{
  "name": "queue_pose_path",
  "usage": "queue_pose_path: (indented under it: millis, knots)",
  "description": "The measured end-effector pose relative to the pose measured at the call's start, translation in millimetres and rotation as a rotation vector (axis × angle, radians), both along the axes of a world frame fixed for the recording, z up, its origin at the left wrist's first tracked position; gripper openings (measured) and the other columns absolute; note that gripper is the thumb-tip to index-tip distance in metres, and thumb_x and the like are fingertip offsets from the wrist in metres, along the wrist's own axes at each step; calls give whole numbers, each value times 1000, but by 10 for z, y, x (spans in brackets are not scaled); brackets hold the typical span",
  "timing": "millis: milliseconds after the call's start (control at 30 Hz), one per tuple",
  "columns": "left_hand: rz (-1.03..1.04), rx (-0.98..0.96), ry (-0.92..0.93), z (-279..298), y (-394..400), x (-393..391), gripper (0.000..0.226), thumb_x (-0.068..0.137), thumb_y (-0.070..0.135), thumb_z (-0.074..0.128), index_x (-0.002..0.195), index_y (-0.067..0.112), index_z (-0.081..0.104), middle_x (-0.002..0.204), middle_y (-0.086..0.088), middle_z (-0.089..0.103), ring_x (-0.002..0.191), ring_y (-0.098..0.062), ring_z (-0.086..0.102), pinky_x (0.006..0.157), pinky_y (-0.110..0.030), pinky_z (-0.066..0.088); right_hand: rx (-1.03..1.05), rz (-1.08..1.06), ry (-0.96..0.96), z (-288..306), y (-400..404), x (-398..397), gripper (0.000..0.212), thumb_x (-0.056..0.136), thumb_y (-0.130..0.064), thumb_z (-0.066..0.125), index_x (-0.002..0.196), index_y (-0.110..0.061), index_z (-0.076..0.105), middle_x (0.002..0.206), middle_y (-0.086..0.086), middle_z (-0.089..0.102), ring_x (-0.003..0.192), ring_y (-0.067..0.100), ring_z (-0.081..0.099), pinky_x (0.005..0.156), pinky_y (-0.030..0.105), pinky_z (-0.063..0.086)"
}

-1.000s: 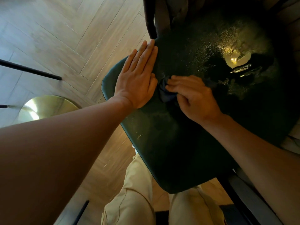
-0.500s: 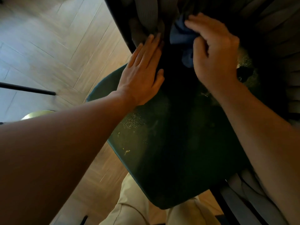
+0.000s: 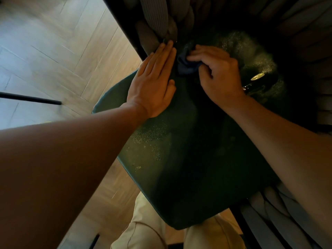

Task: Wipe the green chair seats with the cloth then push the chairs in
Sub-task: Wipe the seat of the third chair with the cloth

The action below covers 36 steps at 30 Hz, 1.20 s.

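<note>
The right hand [image 3: 217,76] has its fingers bunched on the cloth [image 3: 186,64] at the seat's [image 3: 188,168] back edge; unwiped seat lies toward six o'clock. The left hand [image 3: 154,83] presses flat, fingers together, at the cloth's nine o'clock.

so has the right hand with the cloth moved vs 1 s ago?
Yes. The right hand, gripping the cloth, went from mid-seat toward the rear of the green chair seat, near the woven backrest.
</note>
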<state>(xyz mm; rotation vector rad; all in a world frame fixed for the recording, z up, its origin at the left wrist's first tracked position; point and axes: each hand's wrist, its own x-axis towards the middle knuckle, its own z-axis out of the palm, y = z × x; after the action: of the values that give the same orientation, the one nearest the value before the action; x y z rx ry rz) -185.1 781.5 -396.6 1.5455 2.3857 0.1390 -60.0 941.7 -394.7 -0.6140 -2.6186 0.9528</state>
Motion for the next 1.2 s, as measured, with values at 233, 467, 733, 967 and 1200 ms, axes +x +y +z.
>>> queue_pose_path:
  millis: [233,467,733,967,1200]
  knots:
    - [2,-16,-38,46,1,-9,69,103,35,34,162,11,8,170,-11,4,157,-24,2,125,-32,-4,-161,60,-113,135,-215,361,32,92,-5,46,104,-6,76,113,8,73,118,12,61,107,26,45]
    - [-93,-39,-51,136,98,41,74,98,32,36,162,10,7,170,-11,2,157,-24,-3,125,-33,-7,-657,-35,-338,443,-266,642,34,96,3,49,98,-16,77,108,-8,71,105,3,67,93,16,52]
    - [-107,-18,-77,118,582,194,76,96,34,35,162,9,6,170,-10,-2,157,-21,-7,120,-26,-17,-596,-518,119,564,329,323,43,96,-2,40,127,-10,67,129,4,65,119,8,62,101,26,50]
    - [-142,-82,53,-23,638,254,79,94,41,23,162,6,2,170,-13,-3,157,-25,-5,127,-38,-6,-89,-388,-175,27,611,-11,50,96,-9,48,146,-9,49,149,15,46,141,28,42,117,36,37]
    - [-164,-93,70,-25,627,239,78,95,41,22,162,6,1,170,-14,-4,157,-26,-5,128,-40,-4,10,-224,-1,-84,519,190,40,91,-5,47,124,-2,69,128,16,65,126,26,58,110,18,39]
